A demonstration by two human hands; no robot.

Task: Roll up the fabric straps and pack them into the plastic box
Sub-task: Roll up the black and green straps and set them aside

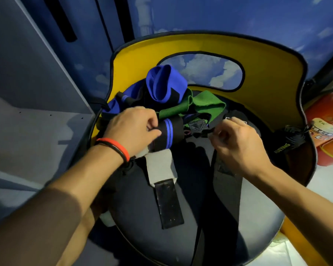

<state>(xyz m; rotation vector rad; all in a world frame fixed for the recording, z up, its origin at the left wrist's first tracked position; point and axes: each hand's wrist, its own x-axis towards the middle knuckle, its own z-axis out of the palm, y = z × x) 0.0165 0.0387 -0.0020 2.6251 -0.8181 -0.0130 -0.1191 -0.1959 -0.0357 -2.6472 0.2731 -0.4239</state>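
Strap handling over a chair seat (192, 217).
The left hand (135, 129) fingers curl round a striped strap (169, 131); the right hand (236, 144) fingers pinch a dark strap (199, 131); blue strap (165, 83) and green strap (206, 104) lie behind.

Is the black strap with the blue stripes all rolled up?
Only partly. The left hand grips the striped strap where it is rolled, but its grey tail lies flat on the dark seat.

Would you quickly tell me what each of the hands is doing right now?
Left hand: grips the blue-striped black strap.
Right hand: pinches a dark strap end.
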